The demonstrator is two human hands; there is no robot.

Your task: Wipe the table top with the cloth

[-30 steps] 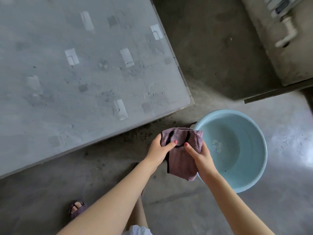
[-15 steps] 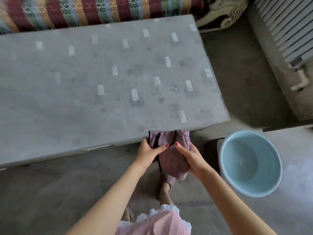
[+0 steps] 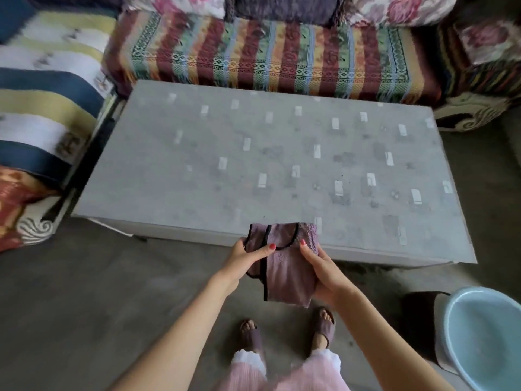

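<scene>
While both hands held the cloth [image 3: 284,266] up between them, nothing had yet touched the tabletop [image 3: 253,170], so the step in hand was, by my reading, getting the cloth ready and down onto the surface. The left hand [image 3: 248,256] pinched the cloth's upper left edge, thumb lying across the front; the right hand [image 3: 324,273] gripped its right side, thumb on the front and fingers hidden behind. The cloth, mauve with dark piping, hung folded in the air, its top edge showing against the near rim of the tabletop just beyond the hands, its lower end dangling toward the feet.

Doing this well probably meant keeping the fold flat and thick enough to fill one palm, then laying it down at one end instead of the middle. Dark specks and smudges lay thickest on the tabletop beyond and to the right of the right hand, so those patches deserved firmer, overlapping strokes. Pale rectangular marks dotted the surface; whether they were printed pattern or stuck-on tape I could not tell. A pale blue basin [image 3: 485,337] stood on the floor [image 3: 84,306] well to the right of the right hand, handy for rinsing.
</scene>
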